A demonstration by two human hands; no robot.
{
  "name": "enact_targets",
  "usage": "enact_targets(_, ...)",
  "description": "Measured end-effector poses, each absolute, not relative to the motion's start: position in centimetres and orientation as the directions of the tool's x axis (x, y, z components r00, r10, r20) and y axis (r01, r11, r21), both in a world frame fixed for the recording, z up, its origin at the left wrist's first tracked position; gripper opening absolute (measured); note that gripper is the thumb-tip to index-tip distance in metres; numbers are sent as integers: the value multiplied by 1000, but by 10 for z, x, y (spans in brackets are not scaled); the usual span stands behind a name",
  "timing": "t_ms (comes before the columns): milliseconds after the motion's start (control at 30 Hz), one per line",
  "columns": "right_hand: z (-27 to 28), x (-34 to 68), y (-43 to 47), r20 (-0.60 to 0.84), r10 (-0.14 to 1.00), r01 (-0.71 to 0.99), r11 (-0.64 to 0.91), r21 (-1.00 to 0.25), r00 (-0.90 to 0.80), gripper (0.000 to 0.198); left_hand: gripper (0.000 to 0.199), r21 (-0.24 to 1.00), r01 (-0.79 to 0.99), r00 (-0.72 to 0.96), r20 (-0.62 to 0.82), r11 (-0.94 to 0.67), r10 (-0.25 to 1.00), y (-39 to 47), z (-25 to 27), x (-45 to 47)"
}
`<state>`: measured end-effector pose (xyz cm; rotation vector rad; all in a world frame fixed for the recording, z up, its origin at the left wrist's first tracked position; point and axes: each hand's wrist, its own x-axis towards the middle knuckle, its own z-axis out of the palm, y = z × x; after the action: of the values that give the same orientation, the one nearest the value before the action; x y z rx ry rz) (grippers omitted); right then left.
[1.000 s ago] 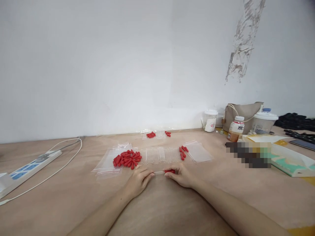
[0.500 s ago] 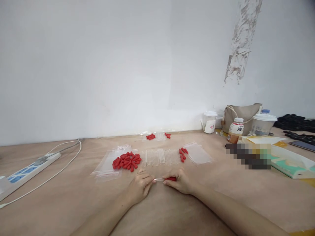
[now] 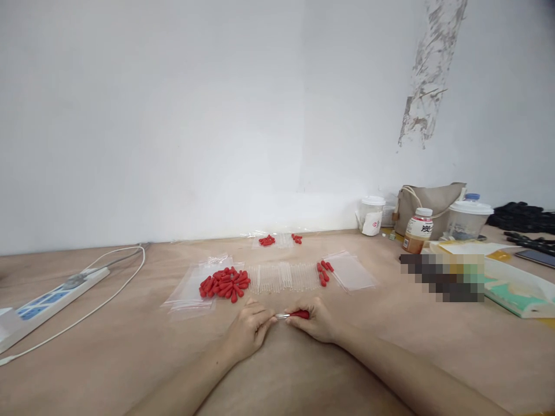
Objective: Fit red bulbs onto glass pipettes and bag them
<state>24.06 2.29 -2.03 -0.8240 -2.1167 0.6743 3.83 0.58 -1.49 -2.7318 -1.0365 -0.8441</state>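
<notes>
My left hand (image 3: 251, 325) pinches the left end of a thin clear dropper tube (image 3: 282, 316). A red rubber bulb (image 3: 300, 314) is in the closed fingers of my right hand (image 3: 317, 320), and the tube's right end meets it there. How far the tube sits inside the bulb is hidden by the fingers. Beyond my hands lies a row of clear dropper tubes (image 3: 281, 277). To its left is a heap of red rubber bulbs (image 3: 224, 284), and a few more bulbs (image 3: 323, 274) lie at its right end.
Clear zip bags (image 3: 186, 292) lie under the heap, with more bags (image 3: 353, 271) on the right. Nearer the wall is a plastic sheet with more red bulbs (image 3: 266, 240). A power strip (image 3: 52, 303) is at left; a bottle (image 3: 417, 231), cup (image 3: 372, 216) and bag (image 3: 429, 202) stand right.
My hands have drawn slightly closer together, and less bare tube shows between them. The view has shifted a little; the things lying on the table look unchanged.
</notes>
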Motion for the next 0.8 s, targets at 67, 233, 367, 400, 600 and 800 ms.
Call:
enact_targets(67,-20,241,26,452,740,314,640,-701,-499,19,26,125,649,596,530,-751,603,7,-15,39)
enact_targets(233,-18,246,34,390,812,212,513,-832,-434,30,22,176,660,535,572,-730,622,11,-14,40)
enact_targets(367,-14,254,34,400,806,248,535,-807,-435,15,23,146,655,550,580,-741,600,9,-14,39)
enact_targets(400,-13,255,34,404,799,262,548,-794,-445,12,23,130,651,561,581,-747,590,9,-14,39)
enact_targets(600,-23,253,37,397,801,168,512,-843,-448,13,25,94,642,587,578,-761,567,8,-15,37)
enact_targets(800,-24,253,35,408,787,147,522,-840,-464,17,27,119,634,591,562,-764,578,8,-15,37)
